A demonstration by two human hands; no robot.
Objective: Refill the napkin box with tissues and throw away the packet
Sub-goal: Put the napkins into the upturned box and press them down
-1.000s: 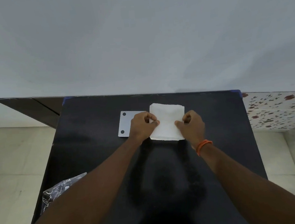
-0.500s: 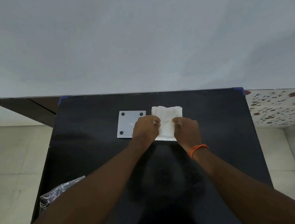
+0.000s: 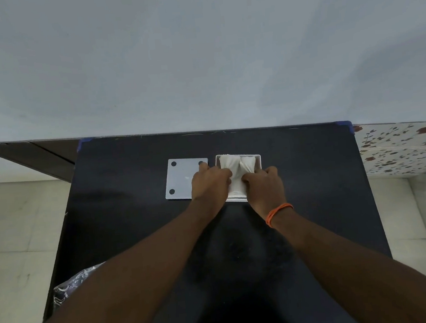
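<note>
A white square napkin box (image 3: 258, 158) stands open on the black table (image 3: 130, 173), towards its far edge. A stack of white tissues (image 3: 237, 167) sits in it, bent into a fold down the middle. My left hand (image 3: 210, 183) grips the stack's left side and my right hand (image 3: 263, 185) grips its right side, squeezing the tissues together inside the box. The box's flat white lid (image 3: 182, 179), with dark round feet at its corners, lies just left of the box. The crumpled clear packet (image 3: 68, 290) lies at the table's near left edge, partly behind my left forearm.
A pale wall rises right behind the table's far edge. Light floor tiles lie to the left and right. A speckled tiled surface (image 3: 401, 145) is at the right.
The tissue stack was flat and wider than the box; my hands have moved closer together, folding the stack inward and pushing it down so the box's white rim now shows.
</note>
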